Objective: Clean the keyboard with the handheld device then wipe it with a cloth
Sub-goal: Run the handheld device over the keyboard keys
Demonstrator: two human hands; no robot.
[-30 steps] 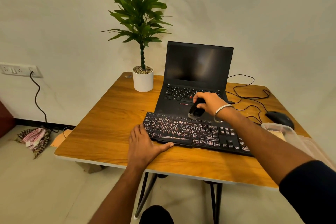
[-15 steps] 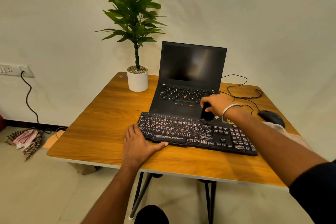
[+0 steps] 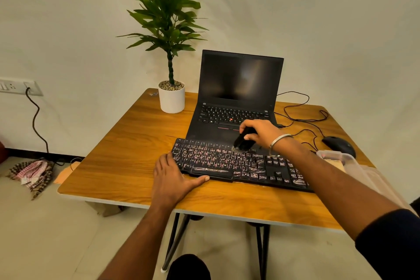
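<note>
Gripping the black handheld cleaning device [image 3: 242,142] in my right hand [image 3: 261,133], I have its bristled end down on the upper key rows of the black Zebronics keyboard [image 3: 238,163], a little right of the keyboard's middle. My fingers curl around the device's body, and a metal bangle [image 3: 278,143] sits on that wrist. My left hand [image 3: 173,179] lies flat on the wooden tabletop [image 3: 127,154], fingers straight, holding nothing; the thumb runs along the keyboard's front edge and the fingertips touch its left end. The keyboard lies across the front half of the tabletop, just in front of an open black laptop [image 3: 236,98] with a dark screen. A potted plant [image 3: 170,57] in a white pot stands near the back left corner. A black mouse [image 3: 338,145] with its cable rests by the right edge, and a clear plastic container [image 3: 341,161] sits just in front of it. On the floor to the left lies a checked cloth [image 3: 34,173].
</note>
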